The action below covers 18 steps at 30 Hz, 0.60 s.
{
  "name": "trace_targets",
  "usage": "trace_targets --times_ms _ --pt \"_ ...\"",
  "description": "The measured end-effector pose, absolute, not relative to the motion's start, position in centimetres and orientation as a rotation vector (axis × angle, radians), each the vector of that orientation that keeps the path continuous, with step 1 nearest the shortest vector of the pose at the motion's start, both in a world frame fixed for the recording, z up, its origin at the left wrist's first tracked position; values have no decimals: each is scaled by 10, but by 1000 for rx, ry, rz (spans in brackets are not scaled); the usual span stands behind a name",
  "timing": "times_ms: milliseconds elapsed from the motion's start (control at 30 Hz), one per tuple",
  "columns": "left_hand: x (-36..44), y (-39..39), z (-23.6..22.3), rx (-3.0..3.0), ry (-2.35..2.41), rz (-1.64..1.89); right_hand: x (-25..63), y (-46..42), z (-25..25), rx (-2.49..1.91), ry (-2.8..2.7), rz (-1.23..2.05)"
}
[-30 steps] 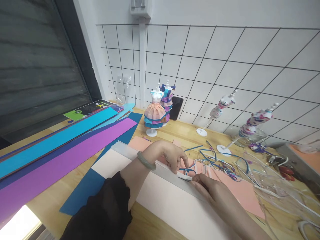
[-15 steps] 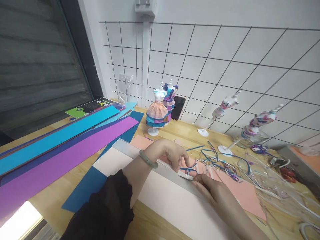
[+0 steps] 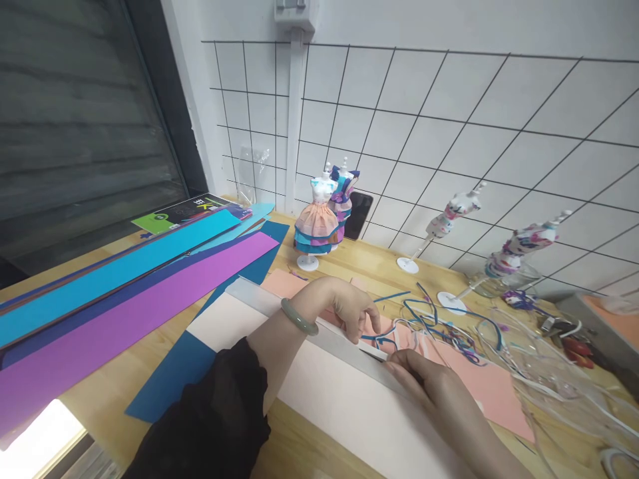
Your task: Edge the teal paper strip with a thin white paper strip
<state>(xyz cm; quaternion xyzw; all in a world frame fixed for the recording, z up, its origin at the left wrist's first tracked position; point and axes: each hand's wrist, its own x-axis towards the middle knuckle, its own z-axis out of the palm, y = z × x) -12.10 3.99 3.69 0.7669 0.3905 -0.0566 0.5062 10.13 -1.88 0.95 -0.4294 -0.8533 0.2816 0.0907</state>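
A clear flat ruler point(image 3: 259, 297) lies along the far edge of a long pale pink sheet point(image 3: 324, 392). My left hand point(image 3: 352, 309), with a jade-green bangle at the wrist, bears down on this ruler with bent fingertips. Just to its right, my right hand point(image 3: 419, 376) pinches low at the ruler's far edge. A thin white strip point(image 3: 373, 351) stretches between the two hands and runs into the right fingertips. Whether those fingers hold anything else is hidden. Beneath the work lie a dark blue sheet point(image 3: 170, 386) and a peach sheet point(image 3: 504, 392).
Purple point(image 3: 150, 309) and turquoise strips point(image 3: 124, 263) lie at left. Behind stand small dress forms, one in a peach skirt point(image 3: 318, 223), beside a black phone point(image 3: 360, 214). Thin ribbon scraps point(image 3: 439, 326) tangle at right, near two tilted-looking forms point(image 3: 522, 249) and a grey box point(image 3: 599, 332).
The view has shifted slightly, so everything sits a little further right. Both hands keep nearly the same places; the right fingertips have moved very little along the ruler's edge.
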Motion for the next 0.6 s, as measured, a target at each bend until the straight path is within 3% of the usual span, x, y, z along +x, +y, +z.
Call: trace_targets --times_ms 333,600 --pt "-152 22 37 1915 1139 -204 102 -15 -2 -1285 -2484 751" --pt "-177 11 24 1966 1161 -20 98 -14 5 -1307 -2597 699"
